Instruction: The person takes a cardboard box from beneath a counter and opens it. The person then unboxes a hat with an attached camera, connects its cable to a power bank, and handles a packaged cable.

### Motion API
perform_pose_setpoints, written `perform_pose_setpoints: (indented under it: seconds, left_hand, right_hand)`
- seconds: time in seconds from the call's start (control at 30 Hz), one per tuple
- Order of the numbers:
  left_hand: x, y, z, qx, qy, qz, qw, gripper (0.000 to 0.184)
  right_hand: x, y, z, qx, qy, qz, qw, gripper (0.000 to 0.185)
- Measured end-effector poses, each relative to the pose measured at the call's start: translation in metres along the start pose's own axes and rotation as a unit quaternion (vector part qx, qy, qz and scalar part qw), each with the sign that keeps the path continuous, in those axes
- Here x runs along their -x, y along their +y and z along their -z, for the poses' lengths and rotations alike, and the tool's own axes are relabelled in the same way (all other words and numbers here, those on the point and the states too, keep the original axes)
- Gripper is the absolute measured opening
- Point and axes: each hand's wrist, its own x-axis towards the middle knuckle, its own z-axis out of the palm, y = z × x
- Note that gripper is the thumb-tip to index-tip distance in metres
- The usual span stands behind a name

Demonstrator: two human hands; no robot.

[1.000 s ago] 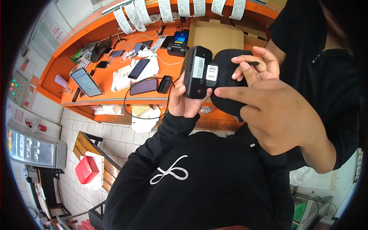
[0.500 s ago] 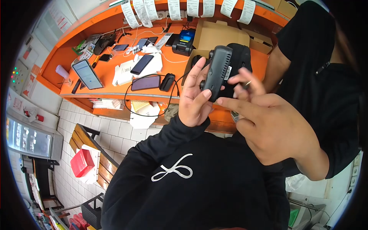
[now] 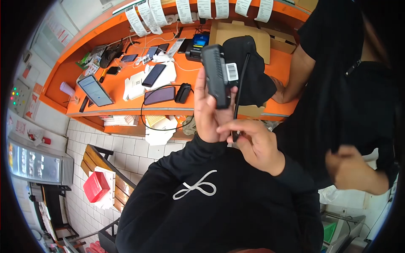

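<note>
In my left hand (image 3: 206, 116) is a black electronic device (image 3: 216, 76) with ridged vent slots, held upright and slightly blurred. A white barcode label (image 3: 232, 71) shows on its right side. Just below it, my right hand (image 3: 261, 147) is closed in a pinch on the lower end of a thin black cable (image 3: 240, 92), which rises beside the device. What tip the cable has is hidden by the fingers. A black cloth-like item (image 3: 249, 71) lies behind on the desk, next to an open cardboard box (image 3: 253, 36).
A co-worker stands at the right, one hand (image 3: 277, 90) at the desk, the other (image 3: 354, 168) blurred. The orange desk (image 3: 122, 107) bears a tablet (image 3: 95, 90), several phones, a card-terminal-like machine (image 3: 198, 46) and a black case (image 3: 182, 92). Receipts hang above. A wooden bench (image 3: 101, 160) stands left.
The co-worker's hand has drawn back right from the device. My right hand has come into view with the cable. The device has shifted left and turned.
</note>
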Motion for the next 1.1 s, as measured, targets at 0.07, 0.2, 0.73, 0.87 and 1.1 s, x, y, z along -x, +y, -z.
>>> perform_pose_setpoints:
  seconds: [0.07, 0.2, 0.73, 0.87, 1.1]
  left_hand:
    - [-0.007, -0.002, 0.011, 0.140, 0.049, 0.059, 0.987, 0.045]
    - [-0.008, -0.012, 0.029, 0.267, 0.068, 0.164, 0.947, 0.032]
    - [-0.006, 0.005, 0.039, -0.056, -0.092, 0.395, 0.912, 0.040]
    - [-0.010, 0.007, 0.060, -0.138, -0.155, 0.405, 0.890, 0.041]
    - [-0.024, 0.016, 0.064, -0.077, -0.112, 0.350, 0.927, 0.040]
  right_hand:
    - [0.000, 0.010, 0.001, 0.069, 0.016, 0.007, 0.997, 0.026]
    - [-0.002, 0.020, 0.009, 0.229, -0.009, 0.011, 0.973, 0.040]
    - [0.006, 0.013, 0.043, 0.376, -0.212, 0.126, 0.893, 0.038]
    - [0.002, 0.006, 0.056, 0.410, -0.254, 0.148, 0.863, 0.036]
    - [0.003, 0.004, 0.068, 0.444, -0.250, 0.173, 0.843, 0.032]
